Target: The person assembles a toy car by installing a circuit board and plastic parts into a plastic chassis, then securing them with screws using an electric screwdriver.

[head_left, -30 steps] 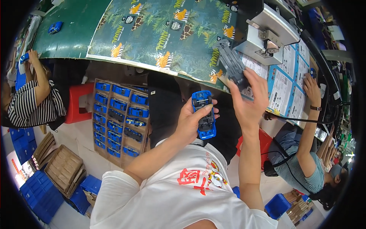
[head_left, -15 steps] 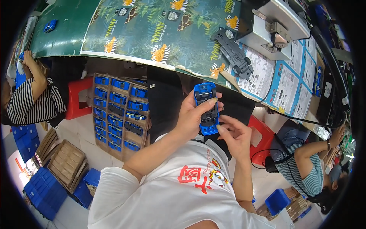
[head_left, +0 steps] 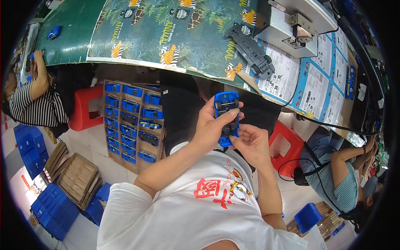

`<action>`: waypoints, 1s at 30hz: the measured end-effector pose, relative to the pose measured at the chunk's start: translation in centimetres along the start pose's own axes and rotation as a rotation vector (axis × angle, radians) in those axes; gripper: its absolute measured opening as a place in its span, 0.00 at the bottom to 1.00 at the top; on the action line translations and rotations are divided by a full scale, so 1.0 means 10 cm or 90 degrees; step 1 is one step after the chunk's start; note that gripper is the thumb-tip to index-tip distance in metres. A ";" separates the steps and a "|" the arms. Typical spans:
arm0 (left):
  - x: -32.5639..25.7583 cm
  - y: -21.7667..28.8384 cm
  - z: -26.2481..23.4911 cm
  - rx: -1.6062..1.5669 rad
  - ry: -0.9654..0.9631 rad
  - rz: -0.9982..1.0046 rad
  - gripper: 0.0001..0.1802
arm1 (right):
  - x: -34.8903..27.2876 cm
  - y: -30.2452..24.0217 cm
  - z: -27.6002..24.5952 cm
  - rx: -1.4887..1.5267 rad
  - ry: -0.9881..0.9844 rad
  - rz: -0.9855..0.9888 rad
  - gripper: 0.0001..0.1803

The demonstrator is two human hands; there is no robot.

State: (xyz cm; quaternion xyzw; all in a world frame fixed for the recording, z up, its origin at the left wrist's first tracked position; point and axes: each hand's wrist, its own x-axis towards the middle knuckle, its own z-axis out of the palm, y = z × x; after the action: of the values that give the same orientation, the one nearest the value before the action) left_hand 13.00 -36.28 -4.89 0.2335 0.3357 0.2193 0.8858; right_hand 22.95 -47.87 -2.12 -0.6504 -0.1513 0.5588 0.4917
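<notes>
My left hand (head_left: 212,125) grips a blue toy car (head_left: 226,116) turned belly-up, its dark underside facing me, held over my lap below the table edge. My right hand (head_left: 251,143) touches the car's near end with thumb and fingers pinched on it. A dark grey chassis part (head_left: 251,51) lies on the patterned table mat (head_left: 166,37) ahead, apart from both hands.
A grey press machine (head_left: 291,25) stands at the back right beside printed sheets (head_left: 316,79). A cardboard tray of several blue cars (head_left: 131,121) sits on the floor at left. A red stool (head_left: 85,108), blue bins (head_left: 54,208), and seated people at left and right surround me.
My right hand left the grey chassis on the table and came down to the blue car. The car moved slightly lower and nearer to my body.
</notes>
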 end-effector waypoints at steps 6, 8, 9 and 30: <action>0.01 -0.04 0.02 0.009 0.011 -0.008 0.19 | 0.00 -0.03 0.01 0.012 0.016 0.033 0.08; 0.02 -0.03 0.02 0.008 0.002 -0.010 0.19 | 0.00 -0.01 0.00 0.004 0.018 0.030 0.09; 0.03 -0.04 0.03 0.008 0.001 -0.010 0.19 | 0.00 0.00 -0.02 -0.005 0.018 0.026 0.09; -0.02 0.18 0.04 -0.065 0.035 0.047 0.16 | 0.81 -0.94 -0.16 -0.661 0.427 -0.618 0.23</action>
State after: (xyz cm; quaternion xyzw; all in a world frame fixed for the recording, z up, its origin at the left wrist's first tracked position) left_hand 12.71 -35.07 -3.44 0.1939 0.3397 0.2751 0.8782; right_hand 30.30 -38.12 0.57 -0.7923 -0.5036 -0.0871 0.3332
